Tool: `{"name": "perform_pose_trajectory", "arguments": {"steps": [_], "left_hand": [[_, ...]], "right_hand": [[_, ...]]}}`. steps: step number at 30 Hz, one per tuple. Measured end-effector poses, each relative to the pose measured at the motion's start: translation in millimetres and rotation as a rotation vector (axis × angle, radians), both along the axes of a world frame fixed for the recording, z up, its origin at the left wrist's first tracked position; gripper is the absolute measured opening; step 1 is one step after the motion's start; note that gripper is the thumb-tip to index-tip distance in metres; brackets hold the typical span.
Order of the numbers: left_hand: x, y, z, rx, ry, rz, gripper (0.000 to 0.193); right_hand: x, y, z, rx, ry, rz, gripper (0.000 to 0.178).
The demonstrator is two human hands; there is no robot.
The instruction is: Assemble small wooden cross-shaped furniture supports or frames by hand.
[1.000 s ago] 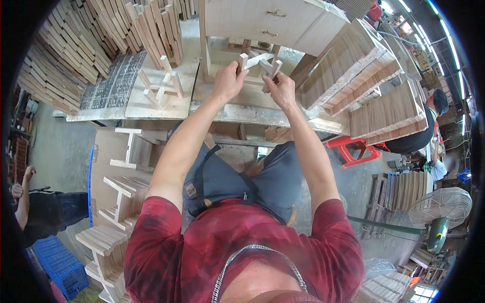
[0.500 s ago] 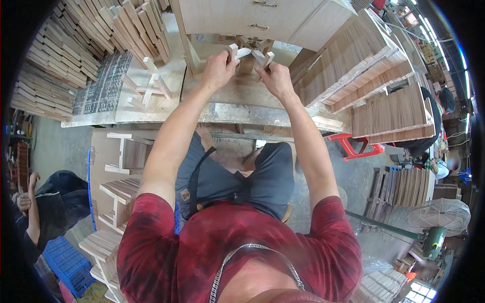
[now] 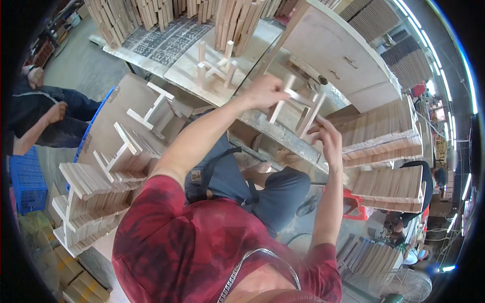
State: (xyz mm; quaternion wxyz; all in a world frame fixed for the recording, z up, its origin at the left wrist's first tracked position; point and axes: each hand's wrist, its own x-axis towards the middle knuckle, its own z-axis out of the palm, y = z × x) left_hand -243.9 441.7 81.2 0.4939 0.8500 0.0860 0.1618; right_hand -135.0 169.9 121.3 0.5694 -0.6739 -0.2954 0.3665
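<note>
The person's left hand (image 3: 265, 92) is pinching one leg of a small pale wooden leg frame (image 3: 301, 99), its thumb and fingers closing narrowly around the upper part of that leg. The right hand (image 3: 327, 140) is hanging loosely open, fingers curving and parting near the frame's far leg; motion blur is hiding whether those fingertips are touching the wood. The frame is sitting between the two hands, lying toward about three to four o'clock from the left one and toward eleven o'clock from the right one. Its two nearest legs are running from one o'clock down to seven, roughly parallel, while the short crosspiece joining them is slanting from ten o'clock to four. The left hand is standing nearer, since it is the one gripping; the right is waiting just beside the opposite leg. Below the frame, the scuffed front edge of the surface (image 3: 278, 132) is running from ten o'clock to four. A second four-legged wooden frame (image 3: 216, 68) is standing on that surface toward ten o'clock from the left hand, with a bundle of upright wooden slats (image 3: 235, 28) rising behind it. Toward three o'clock from the right hand, a row of stacked wooden panels (image 3: 379, 132) is filling the surface, and a pale cabinet with metal handles (image 3: 348, 65) is standing toward one o'clock from the held frame.
</note>
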Motion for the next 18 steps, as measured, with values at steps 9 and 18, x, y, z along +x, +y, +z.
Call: {"name": "perform_pose_trajectory", "arguments": {"steps": [9,18], "left_hand": [[-133,88,15,-1.076,-0.160,0.145,0.033],[-127,115,-85,0.139,-0.092,0.643,0.076]], "right_hand": [[-59,115,17,0.348,-1.347,0.001,0.036],[-6,303,14,0.155,-0.580,0.302,0.027]]}}
